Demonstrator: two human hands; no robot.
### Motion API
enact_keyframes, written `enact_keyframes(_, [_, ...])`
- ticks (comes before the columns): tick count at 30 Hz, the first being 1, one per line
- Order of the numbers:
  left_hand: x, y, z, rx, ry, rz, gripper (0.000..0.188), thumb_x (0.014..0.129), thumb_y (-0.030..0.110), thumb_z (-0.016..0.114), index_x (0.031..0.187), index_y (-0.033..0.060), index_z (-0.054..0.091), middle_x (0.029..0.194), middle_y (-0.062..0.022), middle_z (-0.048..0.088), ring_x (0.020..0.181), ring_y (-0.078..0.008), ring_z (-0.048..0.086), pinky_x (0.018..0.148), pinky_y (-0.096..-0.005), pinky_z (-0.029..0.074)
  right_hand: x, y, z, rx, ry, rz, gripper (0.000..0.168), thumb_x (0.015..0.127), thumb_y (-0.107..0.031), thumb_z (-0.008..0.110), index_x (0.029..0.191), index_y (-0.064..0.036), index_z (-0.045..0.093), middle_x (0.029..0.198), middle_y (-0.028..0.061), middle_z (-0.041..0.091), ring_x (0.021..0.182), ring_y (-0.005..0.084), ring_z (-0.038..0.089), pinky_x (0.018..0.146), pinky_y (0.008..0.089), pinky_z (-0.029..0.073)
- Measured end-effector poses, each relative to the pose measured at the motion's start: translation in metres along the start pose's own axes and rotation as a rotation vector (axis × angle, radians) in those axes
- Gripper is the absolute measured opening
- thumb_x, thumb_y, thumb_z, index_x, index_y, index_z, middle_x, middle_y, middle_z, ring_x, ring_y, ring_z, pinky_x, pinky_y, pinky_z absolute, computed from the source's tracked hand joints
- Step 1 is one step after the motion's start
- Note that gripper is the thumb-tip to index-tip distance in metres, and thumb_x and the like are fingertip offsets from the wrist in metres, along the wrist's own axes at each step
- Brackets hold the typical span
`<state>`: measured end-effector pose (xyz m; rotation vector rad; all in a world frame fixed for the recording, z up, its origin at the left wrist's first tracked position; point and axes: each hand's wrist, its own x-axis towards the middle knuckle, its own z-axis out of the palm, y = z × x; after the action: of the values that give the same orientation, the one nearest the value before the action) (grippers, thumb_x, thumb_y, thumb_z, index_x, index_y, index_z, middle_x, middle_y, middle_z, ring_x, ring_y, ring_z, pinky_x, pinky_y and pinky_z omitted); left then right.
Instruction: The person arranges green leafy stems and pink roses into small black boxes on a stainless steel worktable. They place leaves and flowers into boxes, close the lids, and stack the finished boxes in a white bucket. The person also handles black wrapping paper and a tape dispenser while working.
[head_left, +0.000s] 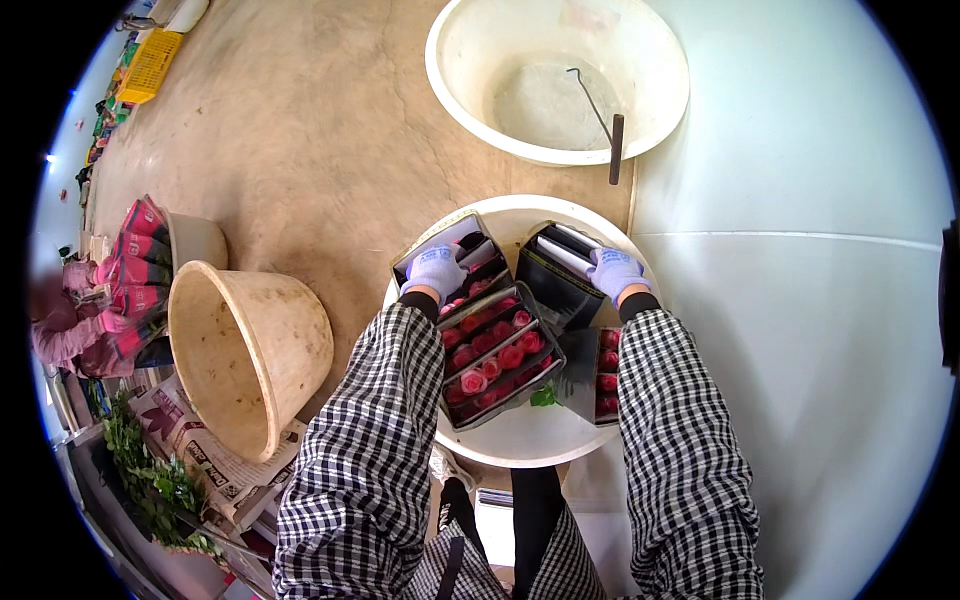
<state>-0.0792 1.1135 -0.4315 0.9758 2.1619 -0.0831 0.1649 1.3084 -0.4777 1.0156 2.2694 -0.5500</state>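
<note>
My left hand (435, 270), in a lilac glove, is at a dark-sleeved bundle of red roses in the white tub; its fingers are partly hidden. Just below it lies another bundle of red-pink roses (491, 360) in rows between card dividers. My right hand (618, 273), gloved alike, grips the edge of a dark wrapped bundle (562, 277) with white card at its top. Under my right forearm, a third rose bundle (608, 375) stands at the tub's right side. A green leaf (545, 394) lies among them. All sit in the round white tub (525, 454).
Beyond stands a larger white tub (480, 124) with a hooked metal rod (592, 101). A beige tub (259, 360) lies tilted at left on newspapers (217, 457), near cut green stems (150, 480). A person in pink gloves (112, 321) handles wrapped bundles. A pale wall (787, 165) borders the right.
</note>
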Motion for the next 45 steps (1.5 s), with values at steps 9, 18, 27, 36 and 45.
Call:
enact_keyframes(9, [-0.039, 0.0, -0.004, 0.171, 0.252, 0.194, 0.024, 0.082, 0.023, 0.063, 0.102, 0.0089, 0.064, 0.105, -0.0129, 0.064, 0.102, -0.0316, 0.058, 0.085, -0.044, 0.047, -0.057, 0.01, 0.016, 0.061, 0.355, -0.186, 0.012, 0.086, -0.02, 0.056, 0.093, -0.014, 0.064, 0.095, 0.0089, 0.067, 0.092, 0.0294, 0.064, 0.081, 0.0433, 0.049])
enact_keyframes(18, [-0.042, 0.036, -0.014, 0.002, 0.602, 0.316, 0.029, 0.078, 0.015, 0.065, 0.108, 0.014, 0.065, 0.104, -0.0084, 0.064, 0.101, -0.0287, 0.058, 0.086, -0.0428, 0.046, -0.094, 0.031, -0.026, 0.186, 0.413, -0.012, 0.025, 0.086, -0.018, 0.059, 0.109, -0.009, 0.063, 0.106, 0.0127, 0.065, 0.098, 0.0321, 0.062, 0.087, 0.0425, 0.048])
enact_keyframes(27, [-0.277, -0.14, 0.043, -0.537, 1.077, -0.395, 0.052, 0.085, 0.012, 0.068, 0.131, -0.0028, 0.048, 0.123, -0.019, 0.058, 0.113, -0.0261, 0.055, 0.1, -0.0378, 0.041, -0.341, 0.02, 0.047, 1.383, 0.296, 0.487, 0.034, 0.094, -0.027, 0.06, 0.115, -0.001, 0.059, 0.097, 0.0143, 0.066, 0.091, 0.0234, 0.066, 0.077, 0.0318, 0.053])
enact_keyframes(36, [-0.316, -0.151, 0.175, -2.25, 0.008, -0.456, 0.065, 0.094, 0.06, 0.043, 0.138, 0.0135, 0.041, 0.132, -0.0123, 0.053, 0.117, -0.0274, 0.054, 0.098, -0.0427, 0.046, -0.336, 0.009, 0.179, 2.325, -0.25, 0.681, 0.04, 0.092, -0.039, 0.058, 0.113, -0.006, 0.06, 0.101, 0.0127, 0.067, 0.086, 0.0251, 0.066, 0.072, 0.0358, 0.057])
enact_keyframes(45, [-0.275, -0.138, 0.119, -1.931, -0.075, -0.265, 0.035, 0.097, 0.023, 0.055, 0.128, 0.0058, 0.051, 0.118, -0.0094, 0.063, 0.105, -0.0227, 0.063, 0.09, -0.0378, 0.053, -0.316, 0.009, 0.195, 2.262, -0.088, 0.689, 0.031, 0.09, -0.022, 0.06, 0.117, -0.009, 0.055, 0.108, 0.0104, 0.065, 0.094, 0.0262, 0.066, 0.079, 0.04, 0.059])
